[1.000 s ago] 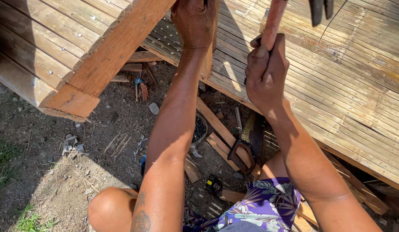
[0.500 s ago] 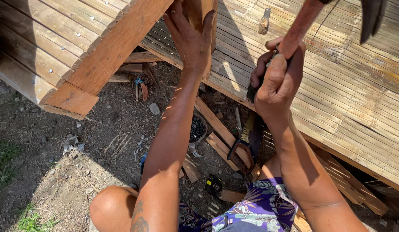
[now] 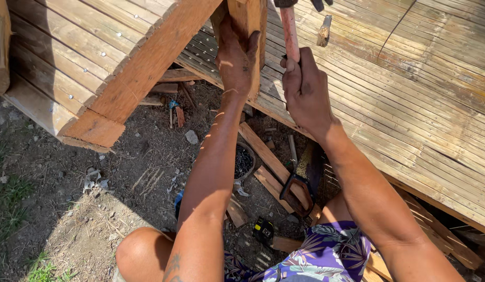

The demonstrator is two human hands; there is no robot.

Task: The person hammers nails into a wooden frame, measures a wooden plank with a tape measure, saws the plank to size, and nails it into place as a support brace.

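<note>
My left hand (image 3: 236, 57) grips an upright wooden post (image 3: 249, 21) at the top middle, fingers wrapped round its near face. My right hand (image 3: 305, 89) is closed round the reddish handle of a hammer (image 3: 289, 31); the dark hammer head sits at the top edge, just right of the post. Under both hands lies a slatted bamboo platform (image 3: 410, 94). A thick wooden beam (image 3: 148, 57) runs diagonally to the left of the post.
Below on the dirt lie a handsaw (image 3: 302, 180), a round bowl of nails (image 3: 243, 162), wood offcuts (image 3: 268, 159) and a small tape measure (image 3: 263, 230). A short wood piece (image 3: 324, 30) rests on the slats. Another slatted panel (image 3: 54, 68) is at the left.
The hammer has swung from raised at the right to upright beside the post, with my right hand moving left. My left hand has closed more firmly on the post.
</note>
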